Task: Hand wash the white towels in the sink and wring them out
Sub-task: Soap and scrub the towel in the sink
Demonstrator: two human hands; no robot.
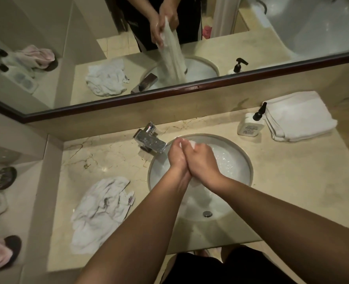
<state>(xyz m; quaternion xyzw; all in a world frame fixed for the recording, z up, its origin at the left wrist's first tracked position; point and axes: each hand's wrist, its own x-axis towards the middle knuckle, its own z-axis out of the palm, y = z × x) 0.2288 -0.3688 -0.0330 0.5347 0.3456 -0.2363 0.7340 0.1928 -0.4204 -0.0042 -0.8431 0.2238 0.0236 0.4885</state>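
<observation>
Head view
Left hand (177,154): over the sink, pressed against the right hand; its fingers (176,143) are curled round the wet towel.
Right hand (202,158): beside the left hand, fingers also wrapped round the same towel.
Wet towel (192,144): squeezed between both hands above the bowl; only small white bits show past the fingers and under the wrists.
Sink (249,160): round white bowl set in the bench, with water drops on its right side and a drain (207,213) near the front.
Tap (150,138): shiny, at the bowl's back left edge, close to the left hand.
Crumpled towel (102,210): on the bench left of the sink, near the front edge, not touching the bowl.
Folded towels (298,116): stacked at the back right, next to the wall.
Bottle (251,125): pump bottle just beside the folded towels, behind the sink.
Bench (292,181): bare stone to the right of the bowl and between the tap and the crumpled towel.
Mirror (169,95): along the back wall, showing the hands holding a long hanging towel.
</observation>
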